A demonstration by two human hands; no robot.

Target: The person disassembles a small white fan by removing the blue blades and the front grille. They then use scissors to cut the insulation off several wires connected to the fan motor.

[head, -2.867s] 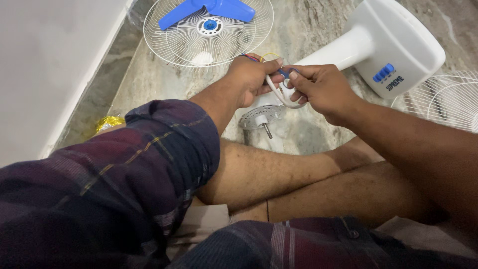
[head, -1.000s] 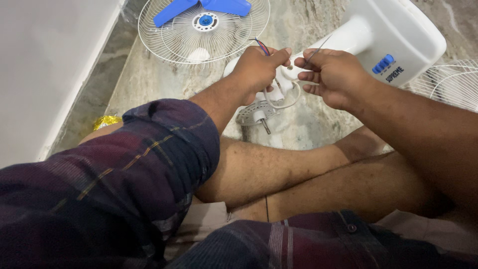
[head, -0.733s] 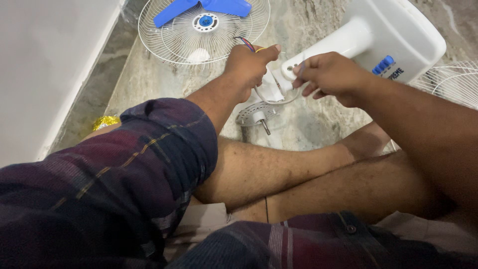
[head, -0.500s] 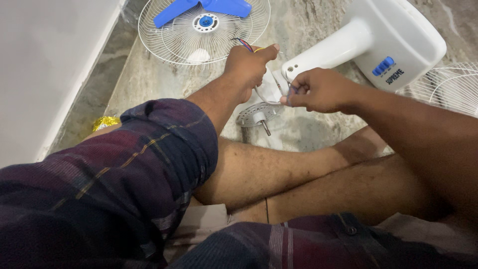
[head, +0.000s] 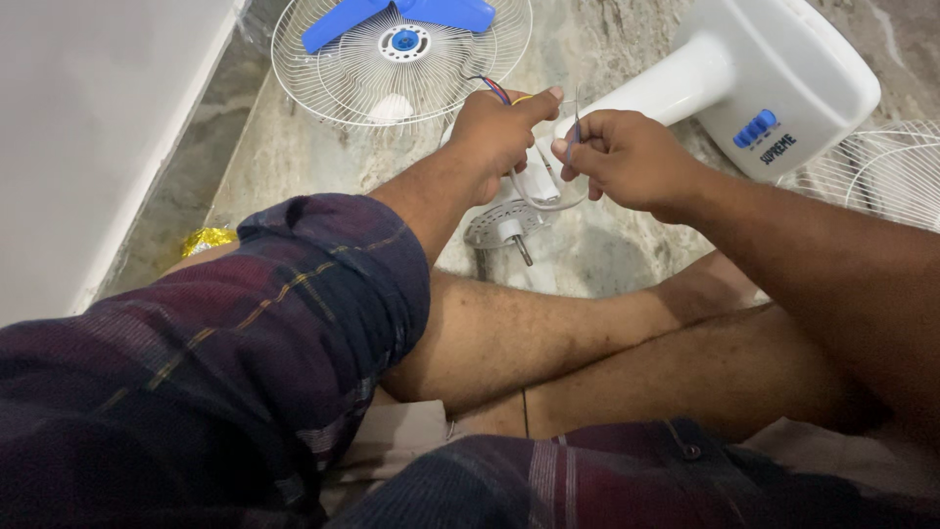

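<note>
Two grips, one thin wire (head: 576,122)

- Left hand (head: 497,132) pinches coloured wires (head: 494,91), frame centre-top.
- Right hand (head: 627,157) grips a thin wire (head: 575,122) beside it.
- White fan base (head: 774,69) upper right; wire grille with blue blades (head: 401,59) top.

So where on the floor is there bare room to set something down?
Bare stone lies between the fan grille and the wall, above the gold wrapper. Crowded around both hands, left hand and right hand, the motor and the fan base.
</note>
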